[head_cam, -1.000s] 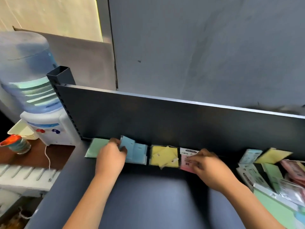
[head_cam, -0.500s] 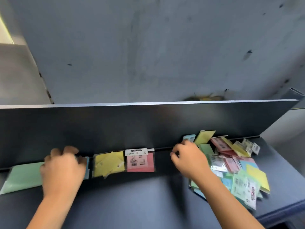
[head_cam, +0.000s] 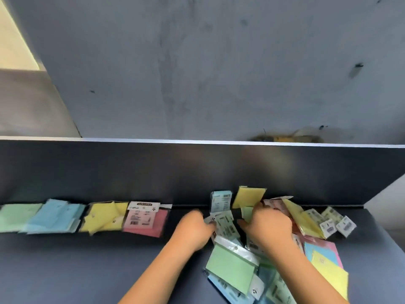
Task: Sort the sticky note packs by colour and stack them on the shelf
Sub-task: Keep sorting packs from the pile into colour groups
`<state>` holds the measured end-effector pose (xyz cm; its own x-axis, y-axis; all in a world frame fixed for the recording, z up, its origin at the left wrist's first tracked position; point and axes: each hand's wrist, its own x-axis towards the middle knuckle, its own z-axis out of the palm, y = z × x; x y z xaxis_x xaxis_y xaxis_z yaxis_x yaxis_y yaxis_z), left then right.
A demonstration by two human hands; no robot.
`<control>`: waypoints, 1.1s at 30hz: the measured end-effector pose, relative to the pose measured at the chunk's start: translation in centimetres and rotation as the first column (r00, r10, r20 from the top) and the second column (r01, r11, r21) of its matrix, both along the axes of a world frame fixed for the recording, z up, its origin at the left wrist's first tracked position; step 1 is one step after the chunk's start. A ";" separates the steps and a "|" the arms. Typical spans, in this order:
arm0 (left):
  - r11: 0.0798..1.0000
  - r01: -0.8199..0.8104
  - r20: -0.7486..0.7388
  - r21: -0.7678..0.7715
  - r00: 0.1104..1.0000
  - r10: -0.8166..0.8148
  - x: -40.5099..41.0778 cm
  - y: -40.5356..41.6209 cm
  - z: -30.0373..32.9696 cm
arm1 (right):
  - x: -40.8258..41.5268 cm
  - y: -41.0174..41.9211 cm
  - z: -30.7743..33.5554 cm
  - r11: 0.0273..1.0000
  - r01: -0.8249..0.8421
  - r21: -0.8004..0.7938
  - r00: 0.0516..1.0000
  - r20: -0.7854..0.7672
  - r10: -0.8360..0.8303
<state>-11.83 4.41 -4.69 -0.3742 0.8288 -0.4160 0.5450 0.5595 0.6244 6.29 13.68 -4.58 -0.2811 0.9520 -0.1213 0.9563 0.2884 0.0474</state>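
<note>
Four sorted groups lie in a row along the shelf's back wall: a green pack (head_cam: 15, 217), blue packs (head_cam: 54, 216), yellow packs (head_cam: 103, 218) and a pink pack (head_cam: 144, 220). To the right sits a mixed pile of sticky note packs (head_cam: 315, 229) in green, blue, yellow and pink. Both hands are at the pile's left side. My left hand (head_cam: 192, 229) has curled fingers at the white header of a pale green labelled pack (head_cam: 226, 226). My right hand (head_cam: 269, 227) reaches into the pile, its fingertips hidden among the packs. The image is blurred.
The dark shelf surface (head_cam: 87, 270) is bare in front of the sorted row. A dark back panel (head_cam: 197, 172) rises behind the packs, with a grey wall above. The shelf's right edge (head_cam: 383, 229) runs close to the pile.
My left hand left the blue packs and moved right to the mixed pile. My right hand stays in the pile. The view has shifted right.
</note>
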 end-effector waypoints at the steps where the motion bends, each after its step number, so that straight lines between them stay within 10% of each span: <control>1: 0.999 -0.037 -0.007 -0.001 0.999 0.037 0.7 0.6 -0.2 | -0.1 0.1 -0.5 1.000 -0.025 -0.001 0.999 0.024 0.025; 17: 0.931 -0.347 0.364 0.110 0.886 0.288 2.4 0.8 0.5 | 0.3 0.2 3.9 0.978 -0.096 -0.183 0.905 -0.425 0.010; 33: 0.891 -0.362 0.369 0.274 0.895 0.250 -17.6 -9.9 4.5 | -17.4 -9.5 10.0 0.972 -0.221 -0.084 0.809 -0.572 0.135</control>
